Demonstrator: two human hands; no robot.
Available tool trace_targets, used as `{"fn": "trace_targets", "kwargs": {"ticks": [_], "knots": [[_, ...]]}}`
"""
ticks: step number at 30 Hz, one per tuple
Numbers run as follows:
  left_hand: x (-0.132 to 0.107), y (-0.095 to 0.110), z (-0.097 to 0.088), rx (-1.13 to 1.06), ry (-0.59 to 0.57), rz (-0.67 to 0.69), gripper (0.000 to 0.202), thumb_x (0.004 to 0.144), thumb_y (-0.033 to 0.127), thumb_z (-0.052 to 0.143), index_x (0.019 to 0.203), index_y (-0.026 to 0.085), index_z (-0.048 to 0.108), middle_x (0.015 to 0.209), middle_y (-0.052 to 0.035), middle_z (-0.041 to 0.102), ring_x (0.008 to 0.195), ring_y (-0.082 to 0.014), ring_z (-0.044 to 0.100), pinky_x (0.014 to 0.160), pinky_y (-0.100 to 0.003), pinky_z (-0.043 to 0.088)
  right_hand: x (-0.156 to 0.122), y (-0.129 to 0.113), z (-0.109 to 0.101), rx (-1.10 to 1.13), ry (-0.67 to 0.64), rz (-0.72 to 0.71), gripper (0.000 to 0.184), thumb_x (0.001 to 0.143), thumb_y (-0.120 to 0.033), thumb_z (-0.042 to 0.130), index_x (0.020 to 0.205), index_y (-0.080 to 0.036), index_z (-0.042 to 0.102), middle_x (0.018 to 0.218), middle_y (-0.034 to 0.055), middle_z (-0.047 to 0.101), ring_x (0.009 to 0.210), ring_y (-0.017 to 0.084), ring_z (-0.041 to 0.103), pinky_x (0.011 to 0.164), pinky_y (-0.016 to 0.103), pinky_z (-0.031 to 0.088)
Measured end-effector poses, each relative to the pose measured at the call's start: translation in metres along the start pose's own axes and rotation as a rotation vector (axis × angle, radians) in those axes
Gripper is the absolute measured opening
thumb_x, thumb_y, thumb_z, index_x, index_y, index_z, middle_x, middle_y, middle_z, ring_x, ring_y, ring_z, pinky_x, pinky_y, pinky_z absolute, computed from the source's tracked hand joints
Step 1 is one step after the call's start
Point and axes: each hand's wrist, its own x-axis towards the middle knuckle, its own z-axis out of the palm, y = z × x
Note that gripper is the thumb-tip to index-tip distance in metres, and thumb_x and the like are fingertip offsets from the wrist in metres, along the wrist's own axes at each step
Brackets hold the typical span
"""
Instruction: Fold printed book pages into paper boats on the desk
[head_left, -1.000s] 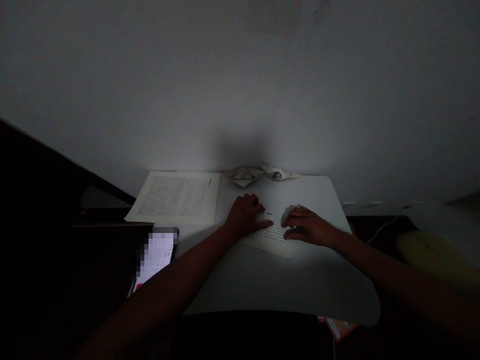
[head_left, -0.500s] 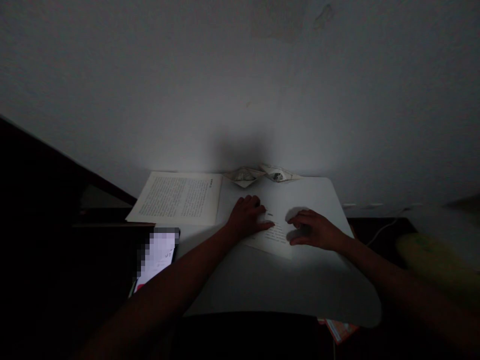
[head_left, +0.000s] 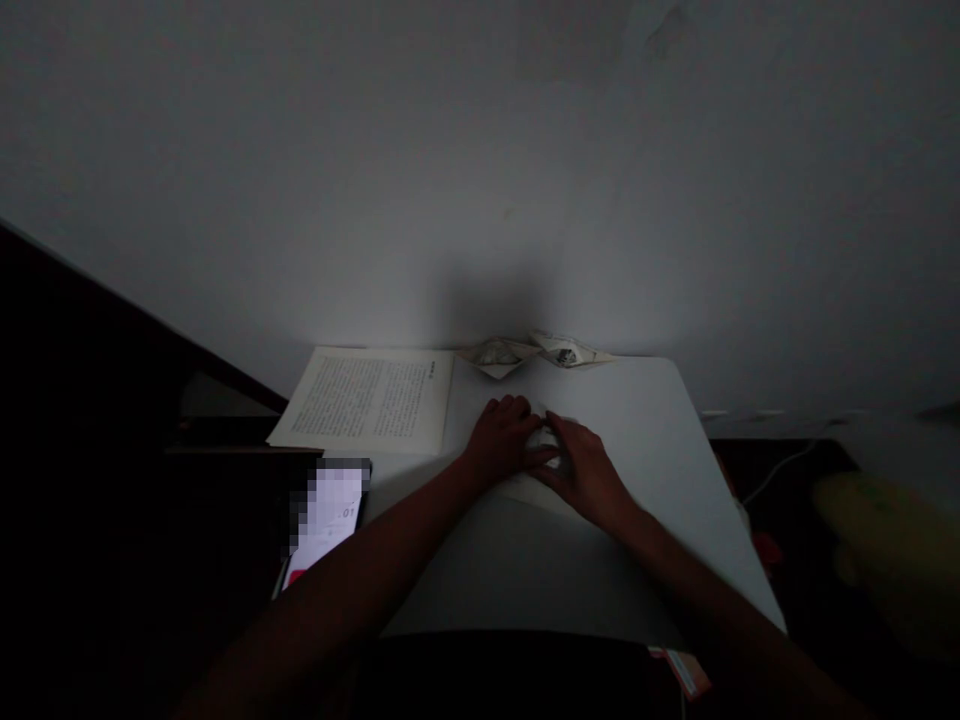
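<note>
In dim light, the left hand [head_left: 504,440] and the right hand [head_left: 583,468] lay close together on a sheet of printed paper [head_left: 527,490] near the middle of the white table [head_left: 645,470], their fingertips meeting over a small bright patch of that sheet. Both hands rested knuckles up with the fingers bent down onto the paper. The gloom hid whether either hand pinched a fold or only pressed on it, so I cannot tell the grip of either. Only the near edge of the sheet and the patch between the hands showed. To the left, a larger printed page [head_left: 375,400] lay flat at the table's far left corner. 2 folded paper shapes [head_left: 499,354] sat side by side at the far edge against the wall [head_left: 480,180], well apart from the hands. A phone [head_left: 330,508] with a lit screen lay beside the left forearm. A white cable [head_left: 772,468] ran off to the right of the table.
</note>
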Motion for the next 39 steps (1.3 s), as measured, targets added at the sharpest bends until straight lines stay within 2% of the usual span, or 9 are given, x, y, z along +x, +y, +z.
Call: {"fn": "trace_targets", "kwargs": {"ticks": [7,14,21,23,26,27,30,36,39], "knots": [[-0.002,-0.002,-0.003,-0.035,-0.003,0.001,0.035,0.088,0.049,0.046,0.101,0.022,0.064,0.099,-0.0079,0.058,0.089,-0.0211,0.05,0.08,-0.036,0.037,0.0,0.002,-0.005,-0.139,-0.036,-0.001,0.073,0.08,-0.053,0.058,0.14,-0.018,0.032,0.131,0.0154,0.053,0.122,0.03,0.047,0.1,0.051,0.037],[-0.014,0.001,-0.013,0.018,-0.046,0.014,0.031,0.09,0.035,0.045,0.116,0.023,0.058,0.109,-0.0086,0.058,0.098,-0.0227,0.05,0.084,-0.039,0.036,-0.008,0.003,-0.002,-0.29,-0.102,-0.09,0.064,0.089,-0.047,0.046,0.144,-0.022,0.025,0.143,0.0098,0.043,0.134,0.029,0.034,0.107,0.054,0.025],[-0.017,-0.006,-0.013,0.02,-0.007,0.037,0.025,0.09,0.029,0.044,0.1,0.022,0.066,0.099,-0.0078,0.061,0.092,-0.0215,0.052,0.079,-0.037,0.039,-0.006,0.003,-0.003,-0.27,-0.118,-0.056,0.066,0.089,-0.049,0.047,0.145,-0.024,0.024,0.142,0.0077,0.044,0.135,0.03,0.032,0.108,0.055,0.021],[-0.012,-0.005,-0.014,0.005,-0.031,0.009,0.023,0.089,0.03,0.046,0.094,0.021,0.067,0.095,-0.0074,0.062,0.091,-0.0212,0.053,0.078,-0.036,0.04,-0.004,0.002,-0.004,-0.242,-0.128,-0.024,0.068,0.088,-0.051,0.048,0.145,-0.023,0.023,0.141,0.0087,0.046,0.134,0.029,0.032,0.108,0.055,0.021],[0.004,-0.004,-0.018,-0.041,-0.136,-0.114,0.021,0.086,0.031,0.05,0.085,0.019,0.067,0.093,-0.0075,0.062,0.09,-0.0208,0.055,0.079,-0.034,0.042,-0.003,0.001,-0.005,-0.202,-0.122,0.015,0.072,0.086,-0.052,0.049,0.145,-0.022,0.02,0.14,0.011,0.046,0.134,0.029,0.034,0.107,0.056,0.022],[0.01,-0.004,-0.018,-0.068,-0.202,-0.181,0.019,0.084,0.032,0.053,0.087,0.019,0.068,0.092,-0.0071,0.063,0.088,-0.0205,0.057,0.077,-0.033,0.043,-0.003,0.0,-0.006,-0.194,-0.119,0.023,0.073,0.086,-0.052,0.05,0.145,-0.021,0.02,0.141,0.0117,0.046,0.134,0.029,0.034,0.107,0.056,0.022],[0.031,-0.01,-0.018,-0.083,-0.267,-0.256,0.023,0.082,0.039,0.056,0.084,0.02,0.069,0.081,-0.0058,0.066,0.074,-0.0196,0.06,0.065,-0.03,0.045,-0.002,-0.003,-0.007,-0.184,-0.117,0.042,0.074,0.085,-0.051,0.052,0.144,-0.019,0.021,0.142,0.014,0.043,0.134,0.028,0.035,0.108,0.054,0.022],[0.055,-0.026,-0.015,-0.168,-0.381,-0.226,0.024,0.073,0.042,0.068,0.075,0.019,0.072,0.075,-0.0044,0.069,0.07,-0.0178,0.062,0.061,-0.026,0.044,-0.002,-0.002,-0.007,-0.161,-0.098,0.065,0.073,0.081,-0.05,0.057,0.141,-0.019,0.027,0.143,0.0168,0.04,0.131,0.029,0.039,0.108,0.054,0.022],[0.054,-0.028,-0.016,-0.191,-0.399,-0.207,0.024,0.075,0.04,0.066,0.08,0.018,0.071,0.077,-0.0037,0.069,0.071,-0.0163,0.062,0.063,-0.024,0.044,-0.002,0.002,-0.009,-0.118,-0.111,0.056,0.079,0.081,-0.047,0.059,0.143,-0.021,0.019,0.142,0.0153,0.042,0.13,0.028,0.04,0.108,0.054,0.022]]}}
